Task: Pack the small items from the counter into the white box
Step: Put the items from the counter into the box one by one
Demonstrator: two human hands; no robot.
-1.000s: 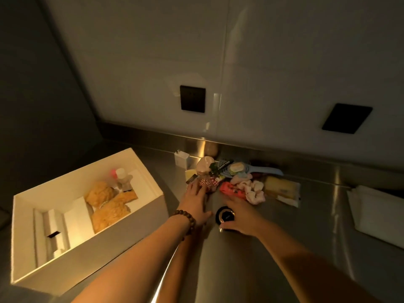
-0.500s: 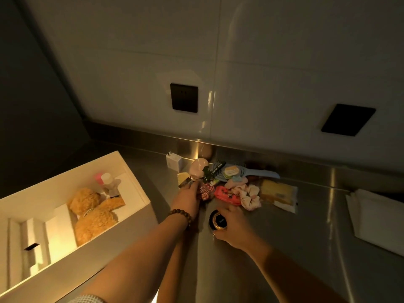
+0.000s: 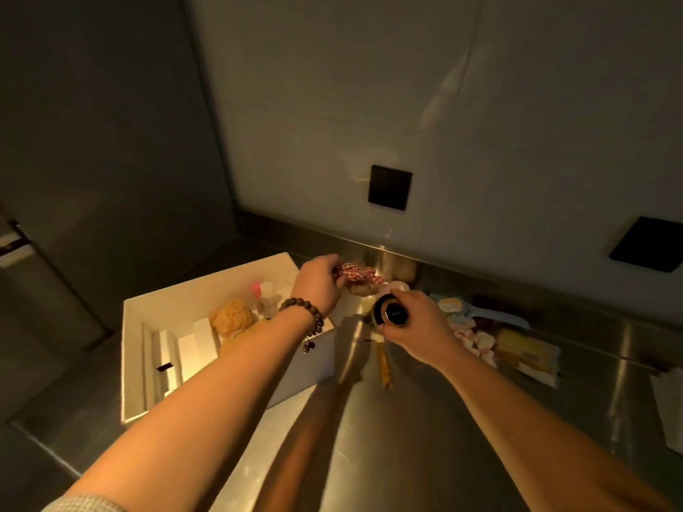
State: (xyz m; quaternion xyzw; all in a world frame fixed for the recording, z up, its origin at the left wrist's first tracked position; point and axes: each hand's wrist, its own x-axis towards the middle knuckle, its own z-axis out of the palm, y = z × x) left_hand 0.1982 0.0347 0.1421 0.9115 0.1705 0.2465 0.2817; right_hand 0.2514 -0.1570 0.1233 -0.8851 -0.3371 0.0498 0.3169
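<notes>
The white box [image 3: 155, 308] stands open on the steel counter at the left, with a tan teddy bear [image 3: 234, 319] and a small clear bottle [image 3: 267, 297] inside. My left hand [image 3: 319, 286], with a bead bracelet on the wrist, is lifted over the box's far right corner and grips a red-and-white checked cloth item [image 3: 356, 273]. My right hand [image 3: 417, 325] is raised just right of the box and holds a round black jar [image 3: 391, 314]. More small items lie on the counter to the right: pastel scrunchies [image 3: 476, 339], a yellow packet [image 3: 526, 351], a blue strip [image 3: 491, 314].
A thin yellow stick [image 3: 384, 365] lies on the counter below my right hand. White folded sheets [image 3: 670, 408] sit at the right edge. Two black wall plates [image 3: 390, 187] [image 3: 645, 243] are set in the back wall. The counter's front-left edge [image 3: 48, 450] runs beside the box.
Both hands have risen from the pile on the counter. The left hand has picked up the checked cloth item and moved over the box; the right hand has lifted the black jar.
</notes>
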